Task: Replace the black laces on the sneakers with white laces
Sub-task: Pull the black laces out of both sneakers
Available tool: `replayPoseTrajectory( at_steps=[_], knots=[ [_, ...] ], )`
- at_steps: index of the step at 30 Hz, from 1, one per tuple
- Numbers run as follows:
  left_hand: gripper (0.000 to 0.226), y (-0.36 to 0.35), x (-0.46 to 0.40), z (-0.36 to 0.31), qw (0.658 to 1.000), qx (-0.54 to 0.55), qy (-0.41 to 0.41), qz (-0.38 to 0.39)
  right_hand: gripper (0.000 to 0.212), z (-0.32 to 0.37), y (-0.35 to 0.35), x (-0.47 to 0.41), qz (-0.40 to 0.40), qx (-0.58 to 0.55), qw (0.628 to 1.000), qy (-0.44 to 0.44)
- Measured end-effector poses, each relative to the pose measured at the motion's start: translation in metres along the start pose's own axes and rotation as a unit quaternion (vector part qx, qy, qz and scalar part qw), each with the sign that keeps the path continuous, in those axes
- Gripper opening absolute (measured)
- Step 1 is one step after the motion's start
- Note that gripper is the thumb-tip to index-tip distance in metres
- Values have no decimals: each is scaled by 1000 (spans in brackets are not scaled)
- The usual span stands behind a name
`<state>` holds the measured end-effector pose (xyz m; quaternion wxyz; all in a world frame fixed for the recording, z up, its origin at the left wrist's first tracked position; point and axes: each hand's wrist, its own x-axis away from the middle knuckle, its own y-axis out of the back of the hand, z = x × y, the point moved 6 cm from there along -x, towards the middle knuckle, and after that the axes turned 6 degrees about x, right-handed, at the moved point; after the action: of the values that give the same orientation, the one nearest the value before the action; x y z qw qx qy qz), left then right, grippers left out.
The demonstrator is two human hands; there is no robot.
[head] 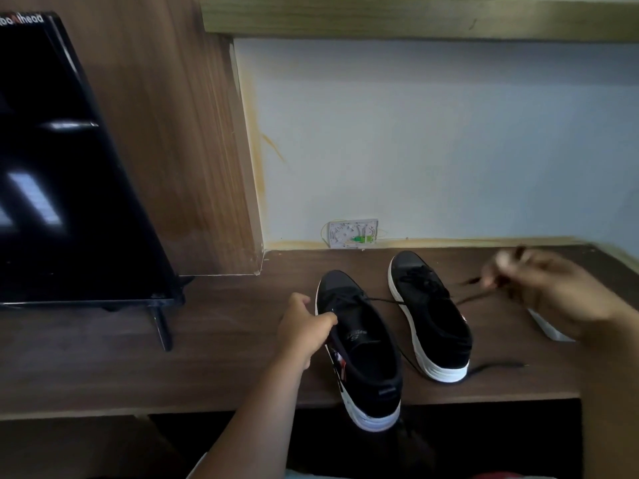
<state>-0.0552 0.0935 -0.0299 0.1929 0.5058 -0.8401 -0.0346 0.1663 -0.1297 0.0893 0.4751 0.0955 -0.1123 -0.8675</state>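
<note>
I hold the near sneaker steady with my left hand; its fingers curl around the shoe's side, and its heel hangs over the tabletop edge. My right hand is blurry, but its fingers seem to pinch the black lace and pull it tight across the far sneaker. The lace is soft, thin and light, so I think it is best to hold it near its tip. A white thing lies by my right hand; I cannot tell what it is.
</note>
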Motion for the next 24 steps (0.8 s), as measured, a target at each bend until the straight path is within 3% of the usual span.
replayPoseTrajectory(
  at_steps=[1, 3, 5, 6, 7, 9, 13, 20, 22, 24],
  knots=[
    [44, 0, 2, -4, 1000, -24, -16, 1, 76, 1, -19, 5, 110, 107, 987, -53],
    [36, -3, 3, -13, 991, -117, -68, 0, 69, -5, -46, 14, 253, 314, 900, -164],
    [39, -8, 8, -27, 954, -254, -154, -32, 59, -9, -56, 0, 220, 482, 829, -179],
    [39, -12, 11, -35, 926, -313, -203, -55, 56, -7, -65, -11, 168, 531, 816, -157],
    [37, -18, 15, -44, 895, -357, -256, -76, 52, -6, -77, -22, 110, 541, 825, -123],
    [32, -35, 22, -59, 842, -409, -340, -93, 43, -6, -102, -33, 10, 467, 882, -67],
    [19, -61, 21, -68, 793, -459, -391, -87, 35, -19, -137, -41, -36, 402, 915, -28],
    [8, -58, 3, -63, 792, -435, -410, -123, 28, -33, -136, -47, -75, 364, 928, -27],
    [5, -43, -3, -60, 837, -361, -388, -136, 29, -38, -127, -47, -78, 344, 934, -52],
    [10, -13, -13, -56, 930, -188, -274, -154, 30, -44, -120, -48, -76, 336, 937, -65]
  ],
)
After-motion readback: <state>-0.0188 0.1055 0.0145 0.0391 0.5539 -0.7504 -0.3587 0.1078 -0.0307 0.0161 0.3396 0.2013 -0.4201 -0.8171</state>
